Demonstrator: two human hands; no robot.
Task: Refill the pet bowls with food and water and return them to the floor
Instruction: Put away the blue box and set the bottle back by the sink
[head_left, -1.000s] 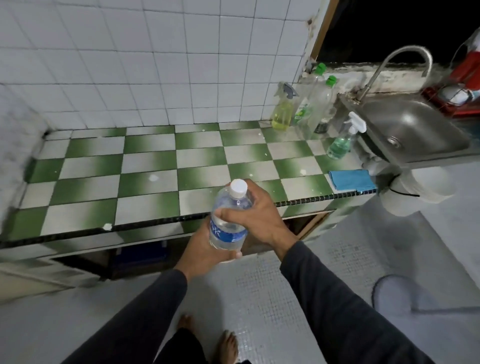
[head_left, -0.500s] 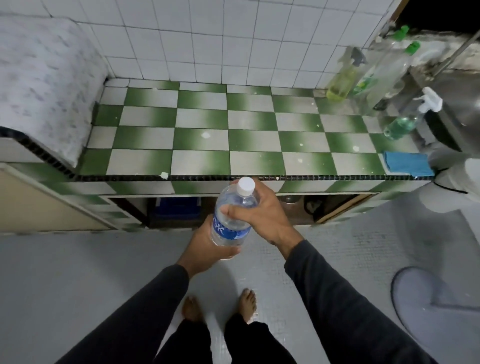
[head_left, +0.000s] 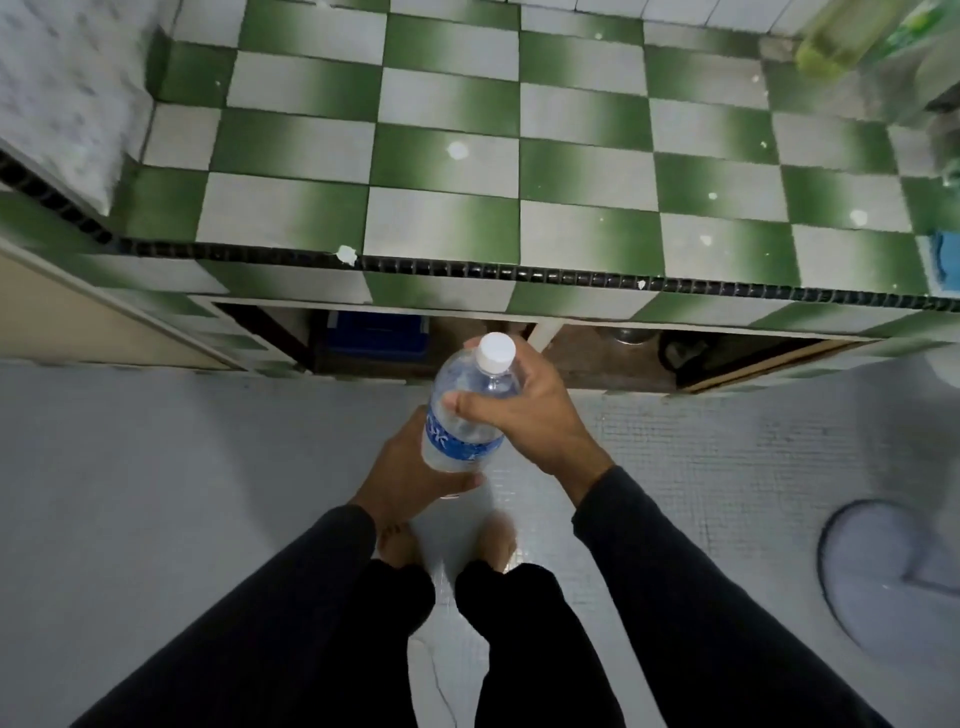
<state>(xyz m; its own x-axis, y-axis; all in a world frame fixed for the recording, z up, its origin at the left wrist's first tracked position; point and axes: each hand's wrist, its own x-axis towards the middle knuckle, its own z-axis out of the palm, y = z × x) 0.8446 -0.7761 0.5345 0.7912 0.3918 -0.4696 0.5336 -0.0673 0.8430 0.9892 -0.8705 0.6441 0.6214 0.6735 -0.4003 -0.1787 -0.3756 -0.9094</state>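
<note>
My left hand (head_left: 410, 467) cups the water bottle (head_left: 464, 415) base, right hand (head_left: 524, 410) wraps shoulder; prob thin, squishy plastic, so grip w/o squeezing.

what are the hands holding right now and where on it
A capped water bottle: the left hand grips its lower body, the right hand grips its shoulder just below the cap.

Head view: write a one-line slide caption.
Both hands, left hand low and right hand high, grip a capped water bottle before a green-and-white checkered tile counter.
</note>
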